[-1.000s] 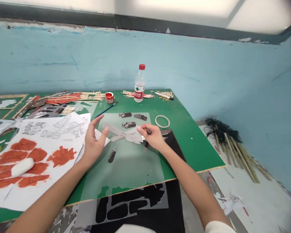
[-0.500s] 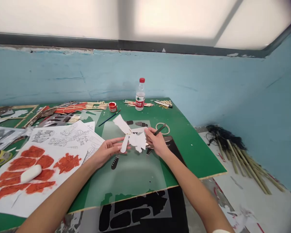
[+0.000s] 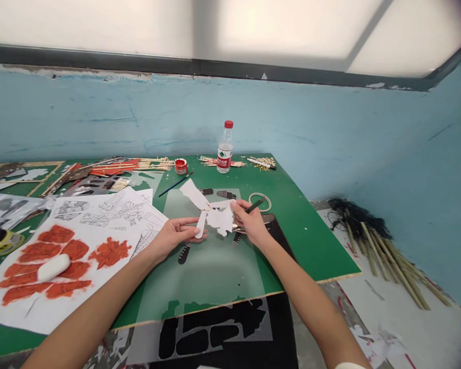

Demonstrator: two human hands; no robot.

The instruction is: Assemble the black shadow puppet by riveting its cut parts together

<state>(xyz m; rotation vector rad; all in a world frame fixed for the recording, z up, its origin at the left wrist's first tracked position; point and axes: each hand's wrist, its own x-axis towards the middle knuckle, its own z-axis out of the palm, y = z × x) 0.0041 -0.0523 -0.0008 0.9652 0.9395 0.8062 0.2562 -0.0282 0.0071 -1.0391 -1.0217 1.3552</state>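
Both hands hold a white paper cutout [image 3: 215, 215] lifted a little above a clear plastic sheet [image 3: 207, 266] on the green table [image 3: 307, 230]. My left hand [image 3: 174, 234] pinches a lower strip of the cutout between thumb and fingers. My right hand [image 3: 248, 221] grips the cutout's right side and also holds a thin dark tool [image 3: 255, 205] that sticks out to the upper right. Small black painted pieces [image 3: 183, 253] lie on the plastic sheet under and behind the hands.
A water bottle [image 3: 225, 147] and a red paint pot [image 3: 181, 165] stand at the table's far edge, with a brush [image 3: 175, 184] and a tape ring [image 3: 259, 201] nearby. Paper with orange-red patches [image 3: 61, 256] and line drawings [image 3: 111, 210] lies left. Bamboo sticks [image 3: 388, 251] lie on the floor right.
The cutout came up off the plastic sheet and both hands took hold of it. My left hand moved from open above the table to pinching the cutout's lower strip.
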